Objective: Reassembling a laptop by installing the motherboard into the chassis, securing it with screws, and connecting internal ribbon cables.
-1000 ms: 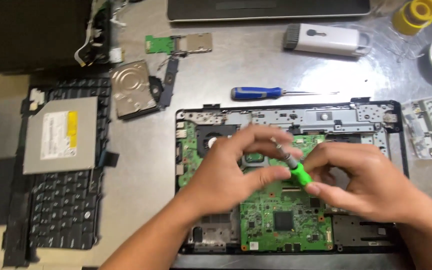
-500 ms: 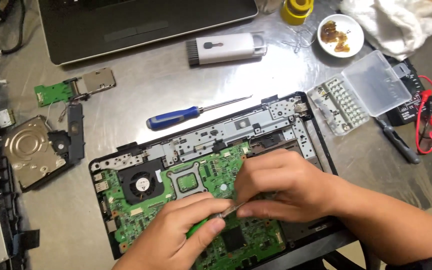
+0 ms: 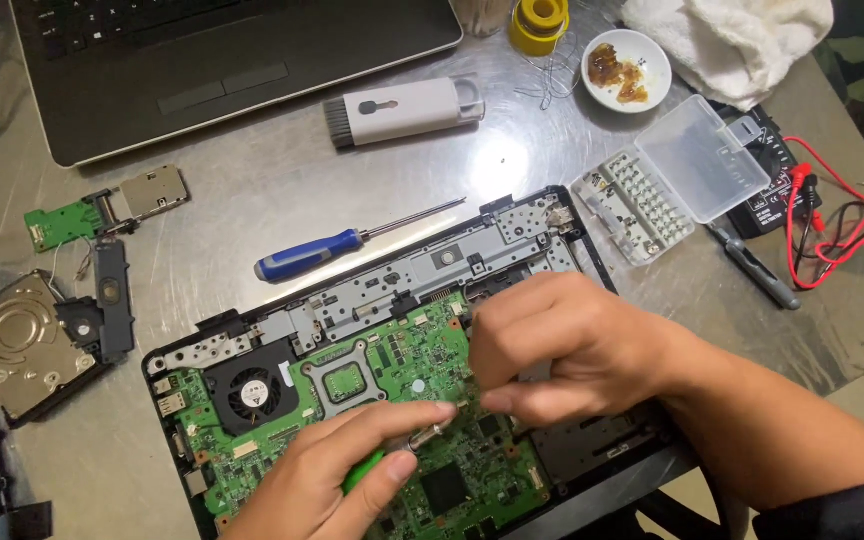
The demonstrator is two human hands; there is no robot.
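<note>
From the head camera I see my left hand [image 3: 327,475] low in the frame, palm turned inward, its fingers [image 3: 392,420] narrowed around a green-handled screwdriver [image 3: 392,452] whose metal tip lies flat over the green motherboard [image 3: 372,400]. My right hand [image 3: 567,350] comes in from the lower right, knuckles up, fingers curled tight and pinched down onto the board just beside the screwdriver tip; what they pinch is too small for me to tell. The motherboard sits inside the opened black laptop base [image 3: 542,215], which lies tilted across the metal worktop [image 3: 252,215].

Compared with half a second ago, both hands have stayed over the middle of the board in nearly the same grip, and the view has slid a little so that the base sits further left and lower. A second ago the base lay square to me, and the green handle was held up between both hands.

Around the work: a blue-handled screwdriver [image 3: 312,255] lies just above the base, a clear bit case [image 3: 667,180] stands open to the right, and a grey cleaning brush [image 3: 402,108] lies near the second laptop [image 3: 222,60]. A hard drive [image 3: 17,345] rests at the left edge. My right forearm covers the base's lower right corner.
</note>
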